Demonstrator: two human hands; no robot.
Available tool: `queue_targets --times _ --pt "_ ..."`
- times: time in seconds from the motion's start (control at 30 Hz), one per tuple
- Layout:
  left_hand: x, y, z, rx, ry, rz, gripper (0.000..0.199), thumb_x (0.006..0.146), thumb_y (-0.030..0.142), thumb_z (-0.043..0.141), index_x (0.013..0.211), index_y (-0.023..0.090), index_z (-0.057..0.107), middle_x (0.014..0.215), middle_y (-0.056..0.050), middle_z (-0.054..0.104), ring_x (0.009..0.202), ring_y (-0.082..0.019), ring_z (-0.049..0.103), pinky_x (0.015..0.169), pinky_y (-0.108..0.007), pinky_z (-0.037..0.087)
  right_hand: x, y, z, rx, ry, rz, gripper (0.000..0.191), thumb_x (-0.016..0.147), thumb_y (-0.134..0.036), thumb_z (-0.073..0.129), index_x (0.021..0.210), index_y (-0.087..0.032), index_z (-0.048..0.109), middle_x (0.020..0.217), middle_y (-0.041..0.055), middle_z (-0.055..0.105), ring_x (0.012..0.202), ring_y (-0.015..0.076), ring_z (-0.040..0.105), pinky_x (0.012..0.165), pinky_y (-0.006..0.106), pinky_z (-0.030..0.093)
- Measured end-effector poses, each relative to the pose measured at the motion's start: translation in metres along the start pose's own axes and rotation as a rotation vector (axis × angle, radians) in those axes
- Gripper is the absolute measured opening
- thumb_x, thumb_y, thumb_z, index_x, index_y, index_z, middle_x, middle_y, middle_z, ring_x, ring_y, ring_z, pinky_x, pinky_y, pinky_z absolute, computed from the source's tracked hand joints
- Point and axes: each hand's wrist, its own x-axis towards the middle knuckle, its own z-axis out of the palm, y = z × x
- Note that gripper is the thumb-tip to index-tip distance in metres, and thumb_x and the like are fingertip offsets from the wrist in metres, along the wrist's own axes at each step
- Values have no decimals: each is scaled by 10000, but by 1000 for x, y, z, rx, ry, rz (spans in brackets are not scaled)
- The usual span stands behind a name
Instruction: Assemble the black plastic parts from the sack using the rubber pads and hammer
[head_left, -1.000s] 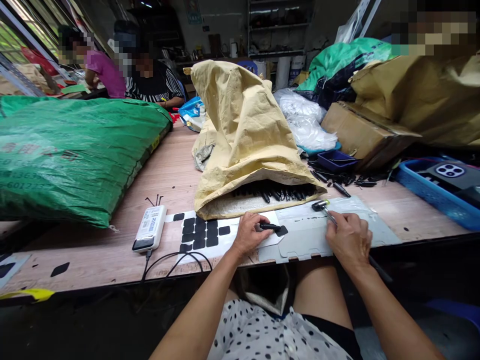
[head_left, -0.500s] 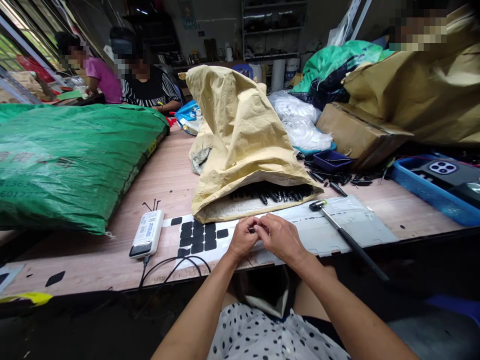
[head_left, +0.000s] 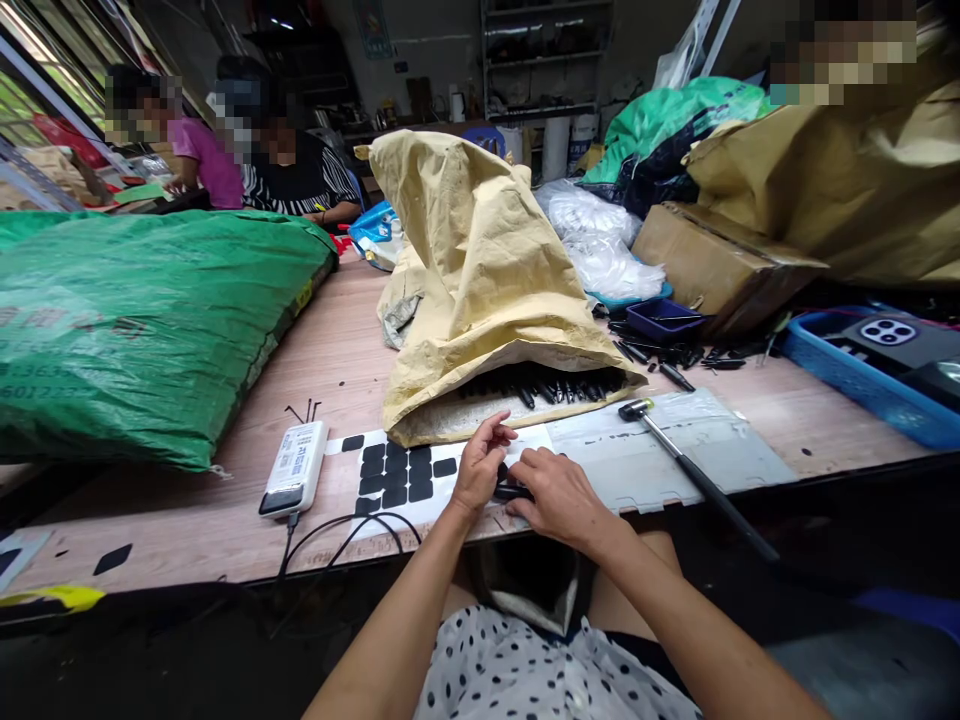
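Observation:
My left hand [head_left: 480,468] is raised over the table's front edge, its fingers apart and nothing visible in them. Close beside it, my right hand [head_left: 561,498] has its fingers curled at a small black part [head_left: 512,491], which is partly hidden by the fingers. Beyond both hands lies a tan sack [head_left: 487,260], its mouth facing me, with several black pieces [head_left: 555,388] inside. Black square stickers [head_left: 395,474] on a white sheet are left of my hands. A hammer [head_left: 694,475] rests to the right on a grey sheet [head_left: 615,455].
A white power bank [head_left: 296,468] with black cables is at the left, near a large green sack [head_left: 150,330]. On the right are a blue tray [head_left: 870,385], a cardboard box [head_left: 720,265] and loose black pieces [head_left: 675,377]. Two people sit at the back left.
My hands have moved apart from their joined position. The left fingers have opened and lifted, while the right hand has dropped slightly and the black part shows more.

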Motion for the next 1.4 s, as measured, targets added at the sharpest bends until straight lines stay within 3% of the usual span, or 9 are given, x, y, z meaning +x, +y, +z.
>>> queue_targets --times 0.13,0.27,0.37,0.5,0.63,0.8,1.03,1.23,1.4 --pt "-3 5 0 -22 68 13 437 943 359 441 1317 176 573 1034 -78 662 962 -187 603 958 -353 481 0 11 3 68 85 84 53 873 -258 651 903 -217 664 967 69 666 959 232 587 816 341 461" --pt "-6 8 1 -45 71 52 481 965 470 468 1354 188 485 1042 -77 657 932 -182 604 891 -324 494 5 30 -3 653 305 355 236 924 -404 543 976 -194 640 875 52 680 804 190 622 704 313 487" --pt "-9 11 2 -23 -62 17 452 898 467 636 1242 193 535 970 -49 657 874 -166 601 822 -286 485 12 30 -4 1108 295 454 380 843 -506 617 1050 -192 566 771 16 676 713 181 649 584 271 477" --pt "-9 11 4 90 -105 13 422 832 468 746 1127 183 648 901 -29 649 833 -157 590 788 -270 469 14 20 2 1292 268 479 460 761 -497 712 1045 -224 473 733 -15 695 693 168 664 607 261 504" --pt "-6 6 6 216 -87 52 398 730 408 848 1041 191 724 880 -21 671 783 -155 573 747 -269 455 8 23 9 1241 274 441 420 799 -516 681 1035 -229 484 706 -19 696 633 145 621 588 252 487" --pt "-6 8 9 373 -104 142 204 822 312 774 987 196 748 846 -23 671 765 -163 569 748 -290 453 1 34 11 1136 216 427 333 879 -511 595 1048 -242 495 748 -4 706 722 182 667 598 265 488" --pt "-9 9 10 529 -63 235 168 873 239 720 1036 206 734 996 -53 722 971 -222 615 893 -356 460 -8 47 -6 464 204 239 127 927 -332 547 972 -223 593 832 31 688 733 180 613 690 296 434" --pt "-9 8 13 725 -130 287 206 882 268 726 1084 229 730 940 -30 739 947 -234 576 908 -399 399 -12 56 -1 306 199 145 90 955 -254 519 984 -206 589 908 50 662 825 185 604 762 289 429" --pt "-9 9 13 798 -146 291 154 906 262 684 1051 235 730 911 -25 729 936 -235 551 910 -411 371 -12 58 1 146 116 125 135 984 -309 518 942 -203 590 933 59 647 845 188 588 767 293 410"
